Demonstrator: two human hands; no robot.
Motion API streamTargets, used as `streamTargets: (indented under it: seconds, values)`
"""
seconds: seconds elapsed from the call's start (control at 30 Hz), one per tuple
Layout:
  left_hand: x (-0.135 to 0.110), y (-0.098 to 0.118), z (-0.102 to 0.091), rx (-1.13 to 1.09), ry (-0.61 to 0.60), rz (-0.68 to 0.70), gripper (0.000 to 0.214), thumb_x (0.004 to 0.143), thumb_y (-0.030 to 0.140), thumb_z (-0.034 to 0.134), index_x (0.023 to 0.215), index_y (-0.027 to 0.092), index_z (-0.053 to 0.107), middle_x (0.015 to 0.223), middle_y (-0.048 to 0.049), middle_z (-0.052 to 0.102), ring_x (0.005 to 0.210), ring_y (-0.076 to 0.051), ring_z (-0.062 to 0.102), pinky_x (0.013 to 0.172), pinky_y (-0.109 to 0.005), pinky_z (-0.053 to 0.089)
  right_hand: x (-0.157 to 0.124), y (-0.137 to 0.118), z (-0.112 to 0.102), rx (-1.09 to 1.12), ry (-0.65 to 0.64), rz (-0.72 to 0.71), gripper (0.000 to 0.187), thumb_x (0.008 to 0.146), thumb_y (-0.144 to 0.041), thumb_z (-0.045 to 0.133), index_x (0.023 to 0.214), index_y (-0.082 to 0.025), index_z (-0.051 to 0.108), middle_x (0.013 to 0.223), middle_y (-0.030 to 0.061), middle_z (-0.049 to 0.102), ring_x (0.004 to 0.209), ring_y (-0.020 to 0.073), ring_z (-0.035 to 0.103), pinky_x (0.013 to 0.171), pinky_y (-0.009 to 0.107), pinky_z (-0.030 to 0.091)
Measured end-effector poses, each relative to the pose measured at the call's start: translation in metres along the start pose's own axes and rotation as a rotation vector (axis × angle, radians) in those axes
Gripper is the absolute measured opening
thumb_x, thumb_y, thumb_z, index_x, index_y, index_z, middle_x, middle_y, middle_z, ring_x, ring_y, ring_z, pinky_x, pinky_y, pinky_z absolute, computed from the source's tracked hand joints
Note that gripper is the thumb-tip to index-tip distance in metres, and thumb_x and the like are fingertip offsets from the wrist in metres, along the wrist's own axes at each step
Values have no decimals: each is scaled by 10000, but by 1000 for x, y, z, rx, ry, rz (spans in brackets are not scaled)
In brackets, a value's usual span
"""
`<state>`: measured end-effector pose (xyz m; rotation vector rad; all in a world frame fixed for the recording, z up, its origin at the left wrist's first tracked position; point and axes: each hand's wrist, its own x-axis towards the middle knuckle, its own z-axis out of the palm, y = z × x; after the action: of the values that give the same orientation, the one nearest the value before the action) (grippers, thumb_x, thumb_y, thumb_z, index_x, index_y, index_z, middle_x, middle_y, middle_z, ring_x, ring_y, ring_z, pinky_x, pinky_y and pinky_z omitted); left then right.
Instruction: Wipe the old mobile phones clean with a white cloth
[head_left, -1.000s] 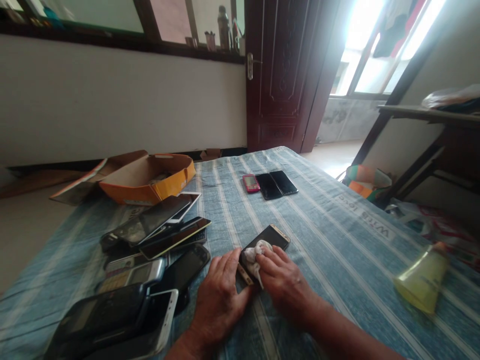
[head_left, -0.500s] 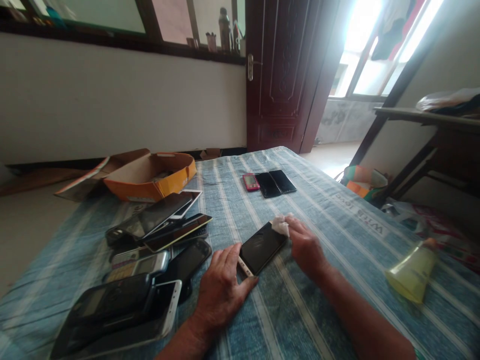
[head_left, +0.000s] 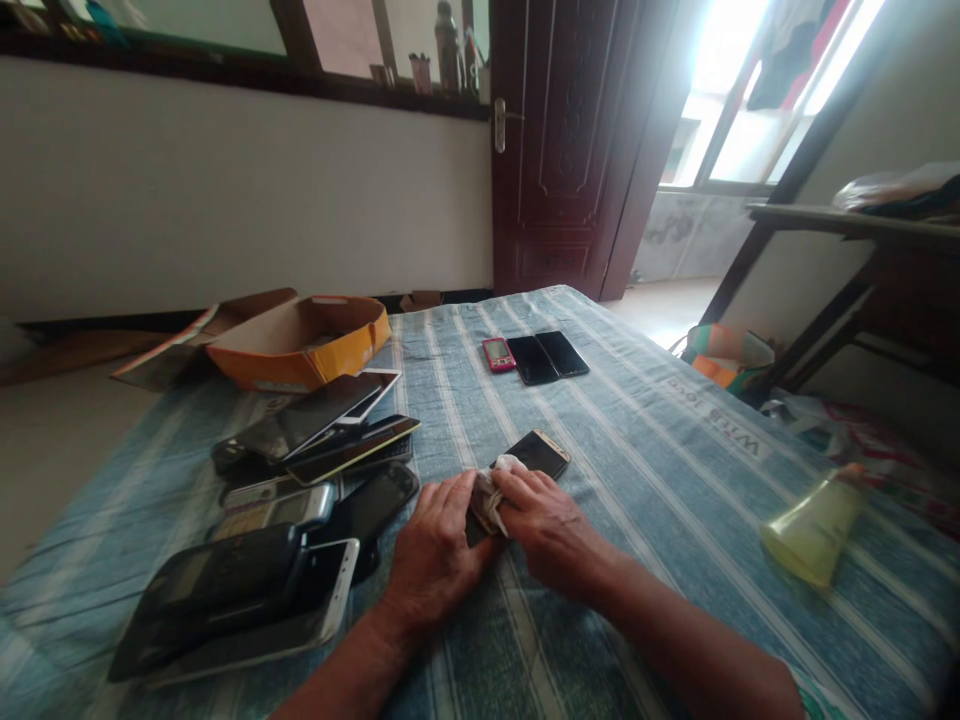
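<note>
A dark smartphone with a gold rim [head_left: 536, 454] lies on the blue striped cloth [head_left: 645, 450] in front of me. My left hand [head_left: 437, 556] rests flat at its near left edge, fingers stretched against the phone. My right hand [head_left: 550, 527] presses a small white rag [head_left: 491, 490] onto the near half of the screen, fingers closed on the rag. The far end of the phone shows beyond both hands.
A heap of several phones [head_left: 300, 480] lies to the left, with an open orange cardboard box [head_left: 307, 345] behind it. Three phones [head_left: 535, 357] lie in a row farther back. A yellow-green bottle [head_left: 814, 527] lies on its side at the right. A dark door [head_left: 570, 140] stands beyond.
My right hand with the rag has slid from the phone's far end back to its near end. My left hand has stayed at the phone's near left edge.
</note>
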<state>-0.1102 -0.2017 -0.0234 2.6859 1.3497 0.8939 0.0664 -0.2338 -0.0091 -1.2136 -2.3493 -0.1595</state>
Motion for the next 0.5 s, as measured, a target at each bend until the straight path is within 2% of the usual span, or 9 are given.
streamTargets:
  seconds: [0.07, 0.13, 0.2, 0.27, 0.4, 0.5]
  values:
    - [0, 0, -1, -10, -10, -4, 559, 770, 443, 661, 1209, 113, 554, 1107, -155, 679, 1009, -303, 622, 876, -438, 529, -1, 2, 0, 83, 59, -3, 236, 885, -62, 463, 944, -131, 680, 1076, 124, 648, 1055, 237, 573, 892, 363, 501]
    - [0, 1, -2, -20, -21, -4, 587, 769, 483, 656, 1218, 120, 552, 1117, -152, 675, 1016, -304, 620, 878, -444, 529, -2, 4, 0, 212, 176, 41, 274, 905, -67, 434, 962, -150, 689, 1033, 109, 662, 1020, 208, 597, 892, 334, 506]
    - [0, 2, -5, -7, -5, 2, 619, 754, 511, 665, 1216, 115, 555, 1139, -163, 662, 1033, -317, 613, 887, -456, 524, -4, 6, -1, 395, 311, 139, 298, 926, -102, 424, 1037, -182, 689, 1073, 96, 664, 1030, 192, 610, 900, 325, 511]
    - [2, 4, -8, 18, 63, 11, 605, 761, 513, 662, 1198, 107, 565, 1164, -183, 642, 1051, -335, 602, 900, -478, 514, -4, 7, -2, 653, 408, 277, 262, 929, -168, 473, 1050, -218, 699, 1074, 72, 677, 1007, 190, 633, 891, 335, 526]
    - [2, 14, -15, -42, 231, 73, 388, 867, 360, 585, 1183, 135, 569, 1106, -158, 660, 1025, -294, 618, 927, -463, 503, 0, 7, -4, 1171, 459, 606, 173, 835, -298, 650, 957, -213, 739, 964, 43, 720, 933, 218, 666, 891, 395, 534]
    - [0, 24, -19, -168, 249, 105, 341, 879, 275, 575, 1198, 157, 564, 1061, -121, 676, 973, -251, 641, 884, -409, 533, 2, 5, -7, 1376, 428, 743, 192, 759, -300, 714, 909, -188, 753, 869, 34, 727, 859, 222, 670, 885, 416, 520]
